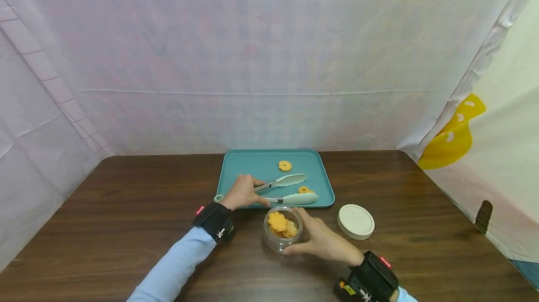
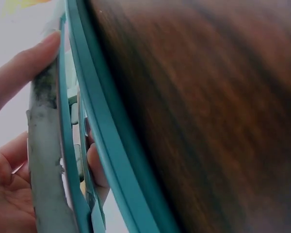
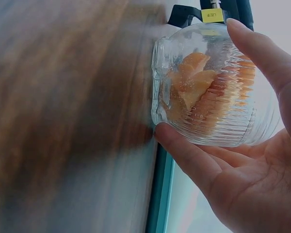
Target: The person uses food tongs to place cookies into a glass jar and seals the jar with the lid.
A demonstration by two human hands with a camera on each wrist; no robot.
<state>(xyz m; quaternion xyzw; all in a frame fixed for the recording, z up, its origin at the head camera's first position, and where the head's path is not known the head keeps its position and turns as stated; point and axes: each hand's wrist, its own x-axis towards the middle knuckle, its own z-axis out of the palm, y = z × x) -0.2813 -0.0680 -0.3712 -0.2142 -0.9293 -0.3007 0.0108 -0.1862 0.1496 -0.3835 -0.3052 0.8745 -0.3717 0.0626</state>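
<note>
Your left hand point(image 1: 243, 193) grips the open tongs point(image 1: 283, 189) over the tray point(image 1: 252, 164) while your right hand point(image 1: 321, 241) cups the jar point(image 1: 283, 228) of cookies; probably mid-transfer, so close the tongs on the near cookie point(image 1: 306, 190) next.

Cloth-walled recording booth point(image 1: 269, 58), wood table point(image 1: 126, 208)

Bare dark wooden bench point(image 1: 126, 208) lies open to the left; rightward, a round cream lid point(image 1: 355, 221) and a ribbed glass jar point(image 1: 283, 229) crowd the teal plastic tray's point(image 1: 236, 164) near edge.
</note>
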